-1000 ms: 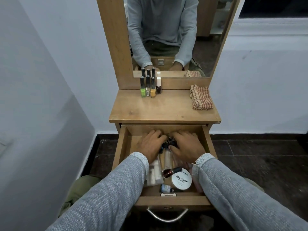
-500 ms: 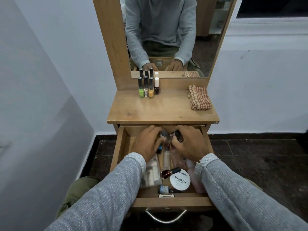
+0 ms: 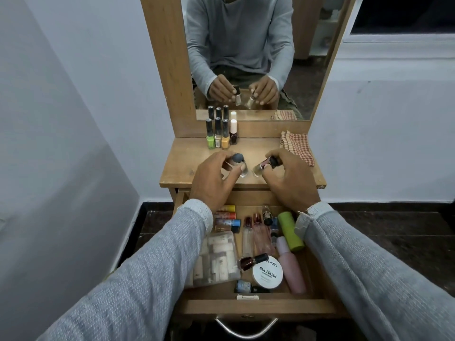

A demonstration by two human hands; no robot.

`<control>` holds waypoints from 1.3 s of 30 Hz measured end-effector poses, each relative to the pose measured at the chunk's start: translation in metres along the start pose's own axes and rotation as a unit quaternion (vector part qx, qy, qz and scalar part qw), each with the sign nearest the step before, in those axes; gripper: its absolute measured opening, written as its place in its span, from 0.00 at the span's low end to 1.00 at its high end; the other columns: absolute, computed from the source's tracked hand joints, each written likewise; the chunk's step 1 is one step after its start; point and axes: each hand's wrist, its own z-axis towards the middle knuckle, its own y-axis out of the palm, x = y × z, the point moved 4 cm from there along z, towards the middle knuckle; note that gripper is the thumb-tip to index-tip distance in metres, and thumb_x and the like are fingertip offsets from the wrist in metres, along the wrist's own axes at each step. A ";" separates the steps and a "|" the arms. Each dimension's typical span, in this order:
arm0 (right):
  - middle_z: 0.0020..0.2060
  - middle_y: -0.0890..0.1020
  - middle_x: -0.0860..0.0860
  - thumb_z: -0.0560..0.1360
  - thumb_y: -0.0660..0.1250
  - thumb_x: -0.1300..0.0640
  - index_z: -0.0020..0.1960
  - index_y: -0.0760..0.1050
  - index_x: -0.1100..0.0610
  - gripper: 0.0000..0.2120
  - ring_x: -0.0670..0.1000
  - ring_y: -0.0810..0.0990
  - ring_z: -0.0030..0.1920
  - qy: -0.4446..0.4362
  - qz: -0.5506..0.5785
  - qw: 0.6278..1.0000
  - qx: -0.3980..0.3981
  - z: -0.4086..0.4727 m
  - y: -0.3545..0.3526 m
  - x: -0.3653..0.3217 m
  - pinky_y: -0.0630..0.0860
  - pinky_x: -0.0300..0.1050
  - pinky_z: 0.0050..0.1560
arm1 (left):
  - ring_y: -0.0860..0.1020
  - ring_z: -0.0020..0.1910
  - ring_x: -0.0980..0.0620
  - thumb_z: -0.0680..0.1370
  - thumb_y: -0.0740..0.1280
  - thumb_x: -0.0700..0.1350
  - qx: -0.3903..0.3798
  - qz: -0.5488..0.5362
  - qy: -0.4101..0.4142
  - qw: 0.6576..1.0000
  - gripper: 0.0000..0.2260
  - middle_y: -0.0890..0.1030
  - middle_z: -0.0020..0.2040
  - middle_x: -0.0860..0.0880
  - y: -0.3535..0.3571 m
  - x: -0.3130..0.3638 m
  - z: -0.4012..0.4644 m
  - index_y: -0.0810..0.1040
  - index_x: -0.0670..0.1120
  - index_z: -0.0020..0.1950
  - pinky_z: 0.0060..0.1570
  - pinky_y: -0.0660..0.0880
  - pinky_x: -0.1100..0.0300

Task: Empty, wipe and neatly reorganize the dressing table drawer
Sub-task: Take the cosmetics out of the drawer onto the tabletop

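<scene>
Wooden bench [image 3: 192, 168] top was where both hands had ended up, each with a little glass bottle. Left hand [image 3: 211, 180] pinched a clear bottle [image 3: 237, 164] with a grey cap, right hand [image 3: 290, 179] gripped a tilted vial [image 3: 264, 166] with a dark cap, both just above the bench and in front of the row of nail polishes [image 3: 221, 134] lined up under the mirror [image 3: 246, 57].

Honestly the risk I saw: the right one was leaning pretty hard, so if it got set down like that it'd likely roll across the bench or off the front edge into the drawer [image 3: 258, 310]. Small glass bottles topple easily too, so crowding them against that polish row could knock the lot over like dominoes.

Drawer itself hung wide open below the bench and was far from empty: a plastic box [image 3: 216, 259], a white nail polish remover tub [image 3: 268, 271], pink [image 3: 291, 269] and green [image 3: 291, 231] bottles, more polishes. A checked cloth [image 3: 298, 147] sat folded to the right of the polish row, not used yet I'd guess.

Room was plain: pale walls, dark tiled floor [image 3: 381, 230].
</scene>
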 end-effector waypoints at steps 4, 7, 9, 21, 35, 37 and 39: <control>0.40 0.80 0.50 0.73 0.67 0.53 0.51 0.77 0.57 0.09 0.50 0.77 0.41 -0.032 -0.087 0.995 -0.029 0.020 0.007 0.000 0.76 0.46 0.42 | 0.78 0.45 0.55 0.77 0.68 0.49 -0.006 0.051 -0.004 0.999 0.10 0.81 0.47 0.53 0.006 -0.004 0.019 0.79 0.47 0.55 0.47 0.78 0.52; 0.41 0.81 0.50 0.73 0.66 0.53 0.51 0.77 0.56 0.10 0.50 0.78 0.41 -0.047 -0.135 0.989 -0.046 0.032 0.013 0.001 0.76 0.47 0.42 | 0.78 0.46 0.54 0.77 0.67 0.50 -0.009 0.086 -0.005 0.996 0.10 0.81 0.48 0.53 0.012 -0.009 0.028 0.78 0.48 0.56 0.47 0.78 0.51; 0.41 0.81 0.50 0.73 0.65 0.53 0.50 0.77 0.56 0.09 0.51 0.78 0.42 -0.056 -0.147 0.986 -0.054 0.037 0.017 0.001 0.77 0.49 0.44 | 0.78 0.47 0.54 0.77 0.67 0.51 -0.013 0.103 -0.005 0.995 0.11 0.81 0.49 0.53 0.017 -0.012 0.033 0.78 0.48 0.57 0.48 0.78 0.51; 0.53 0.81 0.52 0.74 0.68 0.54 0.65 0.69 0.55 0.21 0.52 0.81 0.47 -0.037 -0.070 0.994 -0.069 0.031 0.038 0.008 0.79 0.51 0.47 | 0.77 0.47 0.53 0.77 0.68 0.49 -0.054 0.102 -0.012 0.993 0.13 0.80 0.50 0.50 0.030 -0.020 0.034 0.78 0.46 0.60 0.50 0.77 0.54; 0.34 0.80 0.48 0.71 0.73 0.57 0.48 0.83 0.56 0.06 0.48 0.77 0.35 0.090 0.042 0.995 -0.011 0.049 0.055 0.024 0.76 0.43 0.40 | 0.79 0.41 0.51 0.73 0.73 0.51 -0.027 0.123 -0.144 0.982 0.07 0.83 0.42 0.49 0.037 -0.034 0.059 0.82 0.48 0.44 0.46 0.78 0.54; 0.35 0.81 0.48 0.71 0.73 0.57 0.47 0.83 0.56 0.05 0.47 0.78 0.35 0.103 0.041 0.994 -0.013 0.056 0.061 0.026 0.76 0.45 0.41 | 0.79 0.42 0.50 0.75 0.72 0.51 -0.028 0.134 -0.167 0.976 0.07 0.83 0.43 0.48 0.039 -0.036 0.064 0.82 0.49 0.44 0.47 0.78 0.53; 0.38 0.83 0.51 0.72 0.72 0.57 0.48 0.83 0.57 0.06 0.50 0.80 0.39 0.121 0.034 0.992 -0.028 0.061 0.068 0.028 0.78 0.49 0.44 | 0.80 0.44 0.48 0.76 0.71 0.51 -0.033 0.148 -0.170 0.974 0.07 0.83 0.45 0.48 0.043 -0.037 0.066 0.82 0.48 0.48 0.48 0.79 0.51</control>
